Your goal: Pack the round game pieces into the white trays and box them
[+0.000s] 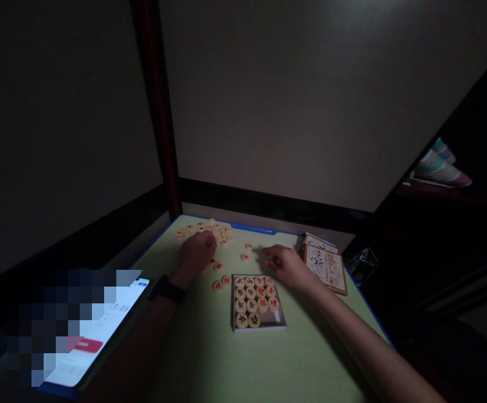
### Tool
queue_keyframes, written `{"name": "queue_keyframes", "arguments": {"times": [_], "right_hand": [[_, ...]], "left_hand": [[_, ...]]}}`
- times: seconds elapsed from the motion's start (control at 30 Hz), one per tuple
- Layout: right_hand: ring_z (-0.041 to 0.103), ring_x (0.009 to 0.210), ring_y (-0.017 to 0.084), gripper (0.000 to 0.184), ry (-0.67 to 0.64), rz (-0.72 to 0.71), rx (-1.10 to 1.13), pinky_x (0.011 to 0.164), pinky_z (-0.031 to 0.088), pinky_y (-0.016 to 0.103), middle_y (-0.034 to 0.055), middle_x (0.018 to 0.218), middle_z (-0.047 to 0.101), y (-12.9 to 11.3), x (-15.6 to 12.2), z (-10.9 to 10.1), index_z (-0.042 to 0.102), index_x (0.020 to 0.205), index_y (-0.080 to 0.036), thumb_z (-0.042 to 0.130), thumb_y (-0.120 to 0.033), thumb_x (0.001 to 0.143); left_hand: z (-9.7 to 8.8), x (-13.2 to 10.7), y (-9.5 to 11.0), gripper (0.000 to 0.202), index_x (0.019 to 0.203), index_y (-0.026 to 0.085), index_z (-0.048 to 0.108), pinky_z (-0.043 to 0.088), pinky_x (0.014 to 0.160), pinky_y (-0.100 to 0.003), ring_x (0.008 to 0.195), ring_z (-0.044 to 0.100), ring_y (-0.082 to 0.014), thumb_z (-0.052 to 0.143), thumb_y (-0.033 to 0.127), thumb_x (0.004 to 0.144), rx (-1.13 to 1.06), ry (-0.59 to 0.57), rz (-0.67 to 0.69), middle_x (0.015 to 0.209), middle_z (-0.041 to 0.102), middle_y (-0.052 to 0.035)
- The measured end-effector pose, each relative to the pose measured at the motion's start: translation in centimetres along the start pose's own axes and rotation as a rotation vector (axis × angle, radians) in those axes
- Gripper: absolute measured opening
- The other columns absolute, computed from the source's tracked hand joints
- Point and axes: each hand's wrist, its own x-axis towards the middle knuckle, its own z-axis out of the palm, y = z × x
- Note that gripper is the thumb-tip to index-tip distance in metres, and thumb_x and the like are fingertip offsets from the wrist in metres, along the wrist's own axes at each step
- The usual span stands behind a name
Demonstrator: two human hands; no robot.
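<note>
Curling the left hand [197, 252] knuckles-up at the loose pile of chess pieces [212, 228] in the upper middle of the tabletop [226, 364], hold impossible to tell, and spreading the right hand [288, 267] open and empty toward strays [246, 257] above the tray [280, 323], nearly filled, its lower right corner bare.

dim overall. the table [210, 364] is the brightest zone, lit softly from above. walls [310, 101] read grey and fall to near black at both sides and the lower corners. the phone [113, 313] screen glows, slightly blown out and partly pixelated. wide-angle distortion tilts wall lines. markings on the pieces [252, 299] are soft and grainy.
</note>
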Motion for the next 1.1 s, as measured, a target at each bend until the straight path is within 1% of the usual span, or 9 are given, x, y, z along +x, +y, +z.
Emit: {"name": "queue_keyframes", "arguments": {"times": [0.13,0.23,0.37,0.47,0.53,0.7,0.83,0.97,1.1], "right_hand": [[0.060,0.112,0.020,0.049,-0.122,-0.166,-0.123,0.097,0.045,0.029,0.0139,0.128,0.062,0.9,4.6,1.8,0.061,0.130,-0.014,0.056,-0.003,0.082],[0.061,0.108,0.020,0.042,-0.208,-0.188,-0.230,0.095,0.044,0.028,0.0138,0.118,0.066,1.1,6.6,2.6,0.066,0.122,-0.013,0.055,-0.002,0.084],[0.063,0.095,0.019,0.023,-0.246,-0.160,-0.277,0.087,0.044,0.026,0.0119,0.099,0.069,0.9,7.3,3.1,0.072,0.095,-0.014,0.051,-0.007,0.090],[0.064,0.086,0.019,0.023,-0.236,-0.097,-0.315,0.080,0.044,0.026,0.0139,0.098,0.067,0.6,6.8,3.1,0.069,0.094,-0.013,0.047,-0.011,0.094],[0.064,0.081,0.018,0.022,-0.219,-0.055,-0.328,0.076,0.043,0.026,0.0149,0.099,0.067,0.4,6.3,2.9,0.067,0.098,-0.012,0.045,-0.012,0.096],[0.063,0.087,0.018,0.018,-0.146,-0.035,-0.260,0.076,0.043,0.026,0.0133,0.103,0.066,-0.1,3.8,0.7,0.059,0.106,-0.014,0.045,-0.015,0.096],[0.061,0.076,0.016,0.011,-0.061,-0.076,0.060,0.068,0.045,0.026,0.0072,0.093,0.067,-2.4,-0.8,-2.3,0.054,0.103,-0.018,0.048,-0.021,0.094],[0.061,0.074,0.016,0.004,-0.189,-0.075,0.181,0.065,0.044,0.025,0.0039,0.087,0.066,-5.6,-6.1,-3.8,0.056,0.094,-0.020,0.054,-0.022,0.091],[0.061,0.078,0.016,0.007,-0.275,-0.050,0.154,0.066,0.043,0.025,0.0043,0.090,0.065,-6.8,-8.9,-2.4,0.059,0.087,-0.020,0.056,-0.014,0.088]], "left_hand": [[-0.6,0.5,-1.5,0.027,0.078,0.019,0.066,0.043,0.069,-0.026,0.077,0.064,-0.0184,0.040,0.020,0.087,-0.036,-0.024,0.016,0.084,0.073,-0.0051],[-0.3,1.0,-2.9,0.024,0.078,0.019,0.068,0.045,0.073,-0.026,0.081,0.065,-0.0180,0.044,0.018,0.083,-0.079,-0.065,0.027,0.087,0.074,-0.0046],[0.3,1.3,-3.6,0.018,0.076,0.018,0.070,0.046,0.071,-0.025,0.077,0.066,-0.0170,0.053,0.024,0.080,-0.138,-0.271,0.095,0.083,0.075,-0.0039],[0.5,1.1,-3.4,0.019,0.074,0.018,0.069,0.044,0.066,-0.025,0.070,0.066,-0.0173,0.055,0.030,0.080,-0.116,-0.404,0.093,0.071,0.073,-0.0023],[0.5,1.0,-3.1,0.018,0.074,0.018,0.068,0.044,0.067,-0.026,0.070,0.066,-0.0175,0.056,0.030,0.080,-0.064,-0.401,0.091,0.068,0.072,-0.0021],[-0.2,0.8,-2.7,0.019,0.077,0.019,0.067,0.043,0.068,-0.026,0.070,0.065,-0.0172,0.052,0.029,0.084,-0.017,-0.375,0.092,0.071,0.072,-0.0029],[-1.2,0.6,-2.5,0.025,0.081,0.018,0.067,0.043,0.068,-0.027,0.073,0.065,-0.0185,0.049,0.035,0.087,-0.014,-0.416,0.079,0.071,0.072,-0.0035],[-1.6,0.5,-2.5,0.029,0.077,0.018,0.068,0.042,0.069,-0.027,0.075,0.065,-0.0192,0.049,0.037,0.088,0.039,-0.446,0.065,0.081,0.074,-0.0064],[-1.5,0.5,-2.5,0.031,0.074,0.017,0.068,0.042,0.068,-0.027,0.074,0.064,-0.0184,0.047,0.033,0.089,0.070,-0.433,0.060,0.080,0.073,-0.0065]]}}
